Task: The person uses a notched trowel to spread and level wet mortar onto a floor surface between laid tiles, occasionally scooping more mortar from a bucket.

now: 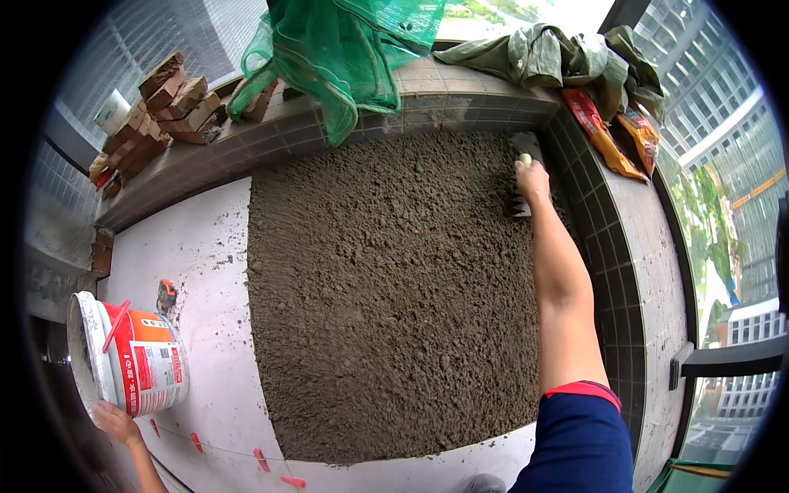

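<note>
My right hand (532, 177) grips the pale knob-like handle of a notched metal trowel (523, 205), which lies at the far right edge of a bed of rough, damp grey mortar (386, 296), against the dark tiled side wall. My left hand (117, 423) is closed on the lower rim of a white bucket (156, 370) with a red and orange label, tilted sideways at the lower left with its mouth facing left. The bucket is over a white tiled floor (181, 238) that borders the mortar. What is inside the bucket is mostly hidden.
Broken bricks (185, 107) and green mesh (345, 57) sit on the back ledge, with a grey-green tarp (551, 57) and orange bags (600, 131) at right. An orange tool (167, 289), red clips (261, 460) and thin cord lie on the white tiles. Windows surround the space.
</note>
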Motion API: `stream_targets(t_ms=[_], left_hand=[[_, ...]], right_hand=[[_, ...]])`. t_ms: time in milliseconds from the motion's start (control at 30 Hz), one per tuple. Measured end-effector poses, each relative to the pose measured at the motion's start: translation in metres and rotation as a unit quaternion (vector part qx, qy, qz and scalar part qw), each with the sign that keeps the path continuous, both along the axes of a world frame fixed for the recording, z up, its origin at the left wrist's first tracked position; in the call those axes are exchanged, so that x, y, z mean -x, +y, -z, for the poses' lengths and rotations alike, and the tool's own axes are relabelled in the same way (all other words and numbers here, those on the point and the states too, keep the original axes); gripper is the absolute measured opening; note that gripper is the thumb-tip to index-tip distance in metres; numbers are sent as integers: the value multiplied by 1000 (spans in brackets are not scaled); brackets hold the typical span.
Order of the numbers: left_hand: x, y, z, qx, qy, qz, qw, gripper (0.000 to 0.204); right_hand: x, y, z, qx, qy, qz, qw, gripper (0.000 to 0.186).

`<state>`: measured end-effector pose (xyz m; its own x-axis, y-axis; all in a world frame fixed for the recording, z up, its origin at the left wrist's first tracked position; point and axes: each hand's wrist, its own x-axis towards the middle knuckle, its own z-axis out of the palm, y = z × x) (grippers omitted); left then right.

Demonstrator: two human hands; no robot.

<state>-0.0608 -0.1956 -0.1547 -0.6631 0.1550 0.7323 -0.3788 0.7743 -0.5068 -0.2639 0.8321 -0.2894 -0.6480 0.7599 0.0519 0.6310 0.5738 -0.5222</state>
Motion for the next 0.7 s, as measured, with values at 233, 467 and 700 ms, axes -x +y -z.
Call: stream_targets(t_ms=[233, 467, 700], left_hand=[[-14, 60, -63, -120, -176, -196, 957, 38], [-5, 88, -61, -149, -199, -182, 951, 40], [-3, 9, -18, -91, -45, -14, 995, 39]], right_hand=[[-85, -137, -46, 135, -56, -372, 917, 42], [-97, -46, -31, 100, -60, -318, 941, 31], [-45, 62, -19, -113, 29, -117, 986, 42]])
